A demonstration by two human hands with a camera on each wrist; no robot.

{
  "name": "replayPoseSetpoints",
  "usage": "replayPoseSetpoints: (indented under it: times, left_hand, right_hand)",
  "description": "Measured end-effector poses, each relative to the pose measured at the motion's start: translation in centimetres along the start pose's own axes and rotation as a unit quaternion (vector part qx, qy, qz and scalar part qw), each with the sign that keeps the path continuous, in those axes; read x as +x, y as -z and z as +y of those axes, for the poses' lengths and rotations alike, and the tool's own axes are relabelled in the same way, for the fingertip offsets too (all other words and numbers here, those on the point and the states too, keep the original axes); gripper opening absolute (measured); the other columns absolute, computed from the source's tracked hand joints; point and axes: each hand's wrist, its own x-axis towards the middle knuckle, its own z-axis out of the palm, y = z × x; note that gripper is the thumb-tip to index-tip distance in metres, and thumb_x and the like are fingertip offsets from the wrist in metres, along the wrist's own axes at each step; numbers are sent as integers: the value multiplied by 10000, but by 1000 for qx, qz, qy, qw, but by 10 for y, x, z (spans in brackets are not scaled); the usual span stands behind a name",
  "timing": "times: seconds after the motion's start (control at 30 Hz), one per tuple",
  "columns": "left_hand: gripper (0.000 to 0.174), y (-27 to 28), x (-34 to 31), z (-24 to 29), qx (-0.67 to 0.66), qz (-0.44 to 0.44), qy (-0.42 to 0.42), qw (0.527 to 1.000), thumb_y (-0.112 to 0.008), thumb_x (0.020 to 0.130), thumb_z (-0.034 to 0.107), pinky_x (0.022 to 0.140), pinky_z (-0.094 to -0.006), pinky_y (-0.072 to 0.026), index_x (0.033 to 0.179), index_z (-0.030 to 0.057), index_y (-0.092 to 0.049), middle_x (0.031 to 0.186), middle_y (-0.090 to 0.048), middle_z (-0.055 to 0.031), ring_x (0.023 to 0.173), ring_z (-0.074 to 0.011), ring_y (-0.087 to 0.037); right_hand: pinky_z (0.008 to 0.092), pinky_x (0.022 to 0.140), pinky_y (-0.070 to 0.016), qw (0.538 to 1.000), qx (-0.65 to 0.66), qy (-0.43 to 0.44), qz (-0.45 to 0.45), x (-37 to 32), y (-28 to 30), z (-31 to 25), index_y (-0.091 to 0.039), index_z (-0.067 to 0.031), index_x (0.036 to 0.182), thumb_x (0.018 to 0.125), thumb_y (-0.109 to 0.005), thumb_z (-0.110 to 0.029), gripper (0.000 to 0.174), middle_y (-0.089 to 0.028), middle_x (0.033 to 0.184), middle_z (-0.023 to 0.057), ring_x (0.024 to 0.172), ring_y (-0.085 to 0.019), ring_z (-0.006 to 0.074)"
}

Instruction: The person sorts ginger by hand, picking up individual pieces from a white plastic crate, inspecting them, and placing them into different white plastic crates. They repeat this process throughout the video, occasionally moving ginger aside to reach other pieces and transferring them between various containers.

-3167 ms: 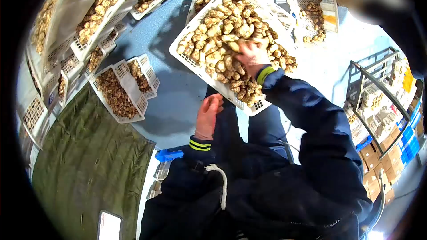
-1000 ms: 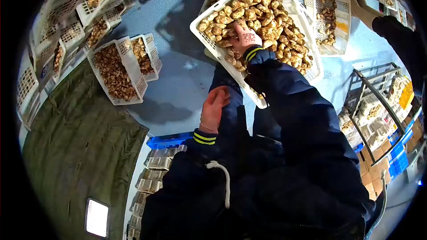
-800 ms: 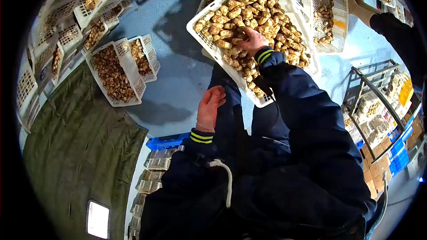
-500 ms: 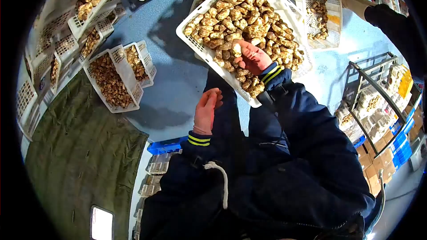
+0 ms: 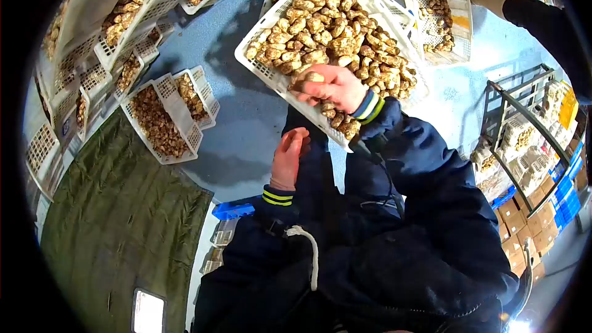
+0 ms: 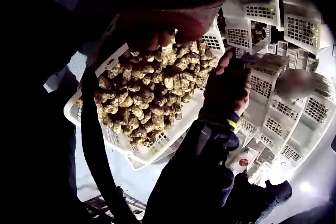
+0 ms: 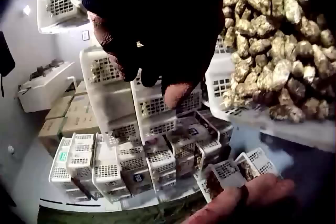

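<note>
Matsutake-like mushrooms [image 5: 336, 28] fill a large white crate [image 5: 269, 82] in front of the person's legs. Over its near left edge, the right hand [image 5: 338, 88] pinches a mushroom [image 5: 314, 77] between thumb and fingers. The left hand [image 5: 287, 160] hangs below the crate, touching nothing, its fingers loosely curled. In the left wrist view, the right hand [image 6: 227, 88] is beside the mushrooms [image 6: 152, 87]. Deep shadow covers most of the right hand [image 7: 152, 50] in the right wrist view, hiding its mushroom; the left hand [image 7: 244, 198] is below.
Smaller crates [image 5: 159, 120] of brown pieces stand on the blue floor at the left, near a green cover [image 5: 117, 222]. Stacked crates line the upper left. Another crate [image 5: 459, 18] and a person's sleeve [image 5: 542, 31] are upper right, above a metal cart [image 5: 524, 117].
The right hand has come up out of the pile and moved toward the crate's near left edge, pinching a mushroom. The left hand hangs as before, while the head view has shifted slightly.
</note>
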Motion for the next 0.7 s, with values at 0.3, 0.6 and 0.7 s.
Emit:
replayPoseSetpoints:
  times: [0.3, 0.6, 0.7]
  left_hand:
    - [312, -11, 1, -14, -8, -25, 16, 1000, -501, 868, 262, 813, -316, -435, 1081, 34, -519, 1038, -556, -94, 961, -198, -533]
    - [324, -12, 5, -25, -20, -35, 29, 999, -500, 869, 266, 827, -323, -425, 1094, 34, -507, 1069, -546, -100, 963, -196, -531]
    - [323, -14, -2, -14, -28, -53, 8, 998, -505, 865, 255, 828, -320, -425, 1101, 34, -504, 1077, -544, -100, 967, -194, -530]
  right_hand:
    - [341, 640, -482, 858, 200, 182, 436, -81, 274, 22, -524, -52, 995, 764, -626, -281, 340, -606, 903, 121, 777, -587, 248]
    - [201, 607, -448, 822, -136, 230, 502, -36, 210, 0, -519, -31, 1081, 824, -533, -121, 272, -615, 835, 75, 678, -573, 119]
    - [313, 762, -467, 806, -503, -19, 310, 38, 104, -8, -478, -115, 1182, 829, -532, -335, 420, -594, 1030, 143, 945, -579, 236]
